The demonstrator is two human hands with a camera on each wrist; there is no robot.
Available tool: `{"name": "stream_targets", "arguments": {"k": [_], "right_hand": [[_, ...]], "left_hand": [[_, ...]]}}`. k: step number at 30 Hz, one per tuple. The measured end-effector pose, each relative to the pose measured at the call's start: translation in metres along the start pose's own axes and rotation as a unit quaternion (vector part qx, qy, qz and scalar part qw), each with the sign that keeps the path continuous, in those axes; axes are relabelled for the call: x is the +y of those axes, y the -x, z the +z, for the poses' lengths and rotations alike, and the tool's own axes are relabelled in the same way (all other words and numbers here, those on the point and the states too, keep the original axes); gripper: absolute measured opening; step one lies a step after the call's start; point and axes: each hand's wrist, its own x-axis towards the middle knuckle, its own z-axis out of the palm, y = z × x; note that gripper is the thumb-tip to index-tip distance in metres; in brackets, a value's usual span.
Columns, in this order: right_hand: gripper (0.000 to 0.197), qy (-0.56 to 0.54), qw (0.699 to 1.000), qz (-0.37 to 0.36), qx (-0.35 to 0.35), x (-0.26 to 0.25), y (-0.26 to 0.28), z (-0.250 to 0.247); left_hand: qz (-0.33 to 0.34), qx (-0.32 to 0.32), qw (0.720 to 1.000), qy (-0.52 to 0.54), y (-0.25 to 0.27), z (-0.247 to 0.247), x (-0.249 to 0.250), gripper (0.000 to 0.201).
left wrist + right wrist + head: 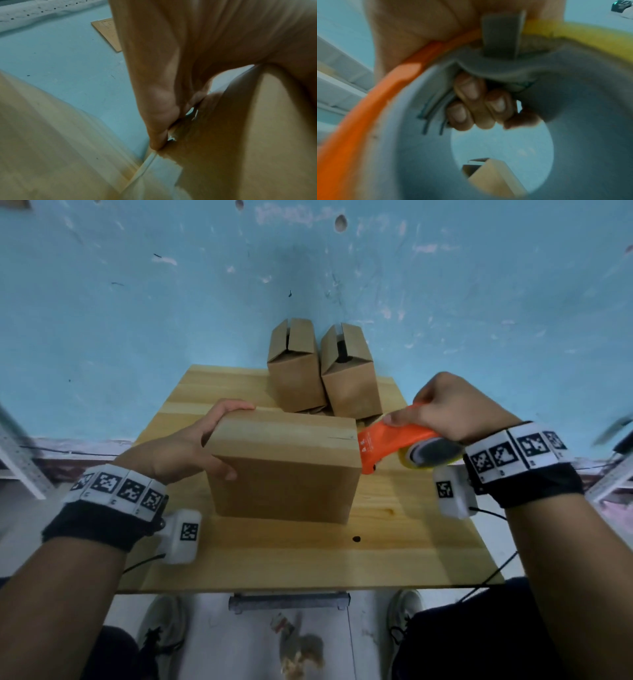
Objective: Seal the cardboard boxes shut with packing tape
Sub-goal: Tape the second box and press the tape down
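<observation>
The left hand (185, 445) grips the left end of the near box (286, 463): its fingers (236, 406) curl over the top far-left corner and the thumb presses the front face. This closed cardboard box stands on the wooden tabletop (308, 556), at its middle, with a strip of tape along its top. In the left wrist view the fingers (161, 108) lie flat against the cardboard; the picture is blurred, so the tape end there is hard to make out. Behind the near box, toward the blue wall (137, 302), stand two smaller boxes (296, 368) side by side, their top flaps partly open. At the right end of the near box, the orange tape dispenser (390, 445) touches the box's top right edge. The right hand (455, 409) holds the dispenser from above, fingers (471, 102) clamped through its grey core beside the yellowish tape roll (407, 455).
</observation>
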Motion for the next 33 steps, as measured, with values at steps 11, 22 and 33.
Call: {"name": "stream_targets", "arguments": {"k": [11, 22, 33], "right_hand": [[0.051, 0.024, 0.986, 0.062, 0.155, -0.001, 0.018, 0.048], [0.061, -0.16, 0.943, 0.123, 0.266, 0.004, 0.036, 0.073], [0.059, -0.432, 0.874, 0.098, 0.2, -0.001, 0.025, 0.065]], "left_hand": [[-0.021, -0.017, 0.995, -0.093, 0.006, -0.018, 0.006, 0.113], [0.145, 0.166, 0.915, -0.338, 0.0, 0.003, 0.024, 0.077], [0.217, 0.1, 0.887, -0.395, 0.008, 0.103, 0.028, 0.049]]}}
